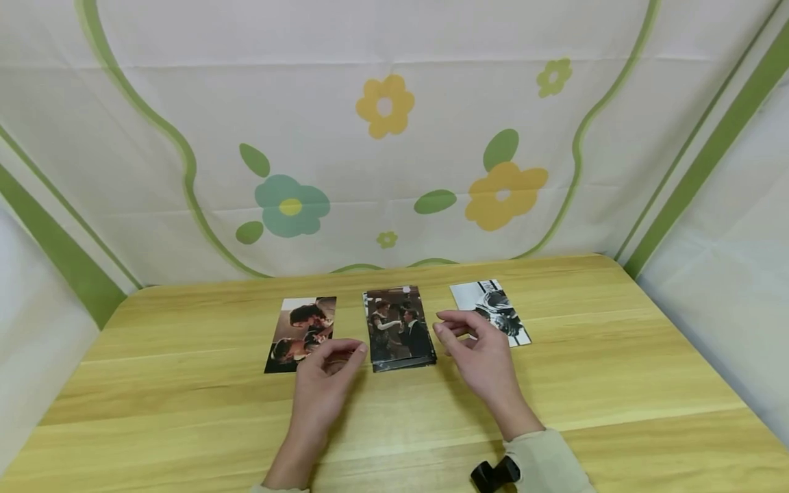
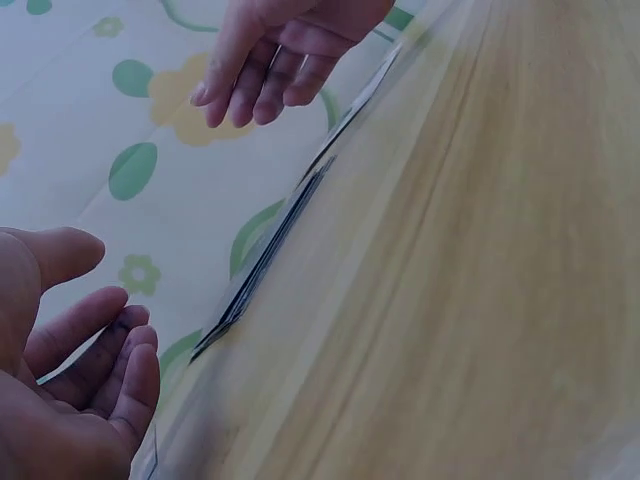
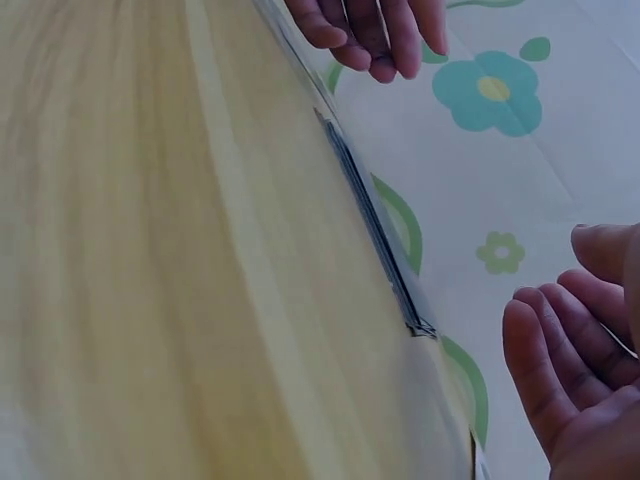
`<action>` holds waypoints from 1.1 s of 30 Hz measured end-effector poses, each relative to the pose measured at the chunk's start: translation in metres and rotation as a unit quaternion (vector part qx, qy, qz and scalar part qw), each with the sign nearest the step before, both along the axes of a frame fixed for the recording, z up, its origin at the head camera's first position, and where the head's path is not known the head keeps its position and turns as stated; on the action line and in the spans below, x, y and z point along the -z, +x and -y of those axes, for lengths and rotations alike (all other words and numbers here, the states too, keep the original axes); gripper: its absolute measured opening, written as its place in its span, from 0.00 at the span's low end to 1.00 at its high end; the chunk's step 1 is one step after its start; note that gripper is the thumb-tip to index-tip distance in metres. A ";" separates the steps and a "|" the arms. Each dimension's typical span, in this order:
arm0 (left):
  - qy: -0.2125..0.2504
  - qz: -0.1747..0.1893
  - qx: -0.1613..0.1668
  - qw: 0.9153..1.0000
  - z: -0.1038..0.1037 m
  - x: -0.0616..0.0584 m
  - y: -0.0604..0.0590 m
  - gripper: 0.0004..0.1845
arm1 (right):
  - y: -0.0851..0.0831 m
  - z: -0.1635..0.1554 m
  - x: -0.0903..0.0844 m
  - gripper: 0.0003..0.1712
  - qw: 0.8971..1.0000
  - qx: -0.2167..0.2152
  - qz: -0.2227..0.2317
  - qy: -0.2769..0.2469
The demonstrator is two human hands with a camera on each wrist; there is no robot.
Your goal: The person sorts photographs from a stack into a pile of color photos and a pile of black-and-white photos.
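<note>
A stack of photo cards (image 1: pixel 401 325) lies in the middle of the table, its top card showing people in dark clothes. To its left is a single photo card (image 1: pixel 302 329) with two people on it, partly behind my left hand (image 1: pixel 323 383). On the right lies a black-and-white photo card (image 1: pixel 502 311), partly covered by my right hand (image 1: pixel 483 352). Both hands hover with loosely bent fingers on either side of the stack, apart from it and holding nothing. In the left wrist view the stack (image 2: pixel 262 262) appears edge-on, several cards thick.
The wooden table (image 1: pixel 394 431) has a light grain and ends at a white cloth (image 1: pixel 431 41) printed with flowers, which hangs behind it and along both sides. A black strap device (image 1: pixel 495 474) sits at the right sleeve (image 1: pixel 545 462).
</note>
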State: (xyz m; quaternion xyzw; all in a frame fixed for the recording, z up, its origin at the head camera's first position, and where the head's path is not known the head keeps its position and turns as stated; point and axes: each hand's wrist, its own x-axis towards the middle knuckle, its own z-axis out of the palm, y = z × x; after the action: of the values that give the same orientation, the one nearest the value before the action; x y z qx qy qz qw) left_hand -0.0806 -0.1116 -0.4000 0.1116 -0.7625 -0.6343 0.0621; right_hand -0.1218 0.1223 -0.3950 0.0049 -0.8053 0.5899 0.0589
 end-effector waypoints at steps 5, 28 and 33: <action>-0.007 0.014 0.005 1.000 -0.002 0.006 0.000 0.10 | -0.004 0.007 0.008 0.15 1.000 -0.003 0.018 0.000; -0.088 -0.035 -0.005 0.995 -0.013 0.019 -0.001 0.05 | -0.007 0.004 0.026 0.22 0.995 -0.005 0.022 0.099; -0.105 -0.051 -0.031 0.993 -0.021 0.020 -0.005 0.04 | -0.009 0.009 0.025 0.25 0.991 0.003 0.022 0.135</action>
State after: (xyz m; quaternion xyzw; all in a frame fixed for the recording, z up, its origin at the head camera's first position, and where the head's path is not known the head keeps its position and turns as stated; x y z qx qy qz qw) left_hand -0.0857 -0.0908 -0.4201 0.0958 -0.8167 -0.5536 0.1318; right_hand -0.1308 0.1135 -0.4201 -0.0025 -0.8787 0.4755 0.0416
